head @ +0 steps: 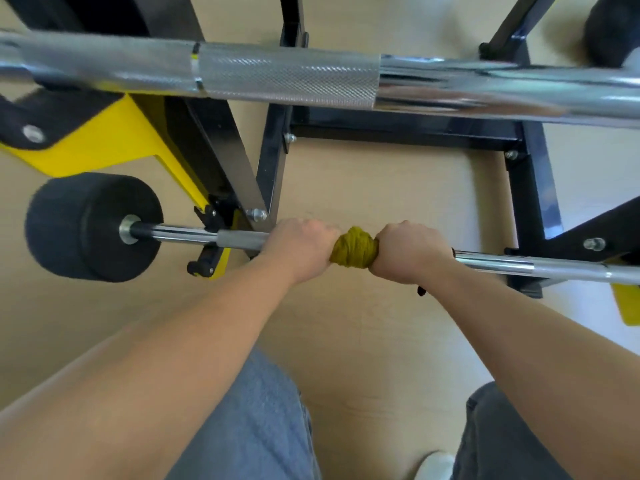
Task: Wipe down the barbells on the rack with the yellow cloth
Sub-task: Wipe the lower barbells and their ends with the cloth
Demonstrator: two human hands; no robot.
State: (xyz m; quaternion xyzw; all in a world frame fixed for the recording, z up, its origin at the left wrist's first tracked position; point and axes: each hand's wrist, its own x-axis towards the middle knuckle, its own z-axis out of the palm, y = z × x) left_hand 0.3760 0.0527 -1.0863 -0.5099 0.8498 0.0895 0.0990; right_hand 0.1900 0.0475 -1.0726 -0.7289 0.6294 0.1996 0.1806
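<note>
A lower barbell runs left to right across the rack, with a black weight on its left end. The yellow cloth is bunched around the bar's middle. My left hand grips the bar and the cloth's left end. My right hand is closed on the cloth's right end, fist around the bar. A second, thicker barbell with a knurled section lies higher up, close to the camera, untouched.
The black and yellow rack frame stands on a light wooden floor, with a yellow plate at the left. Another black weight shows at top right. My legs in grey trousers are below.
</note>
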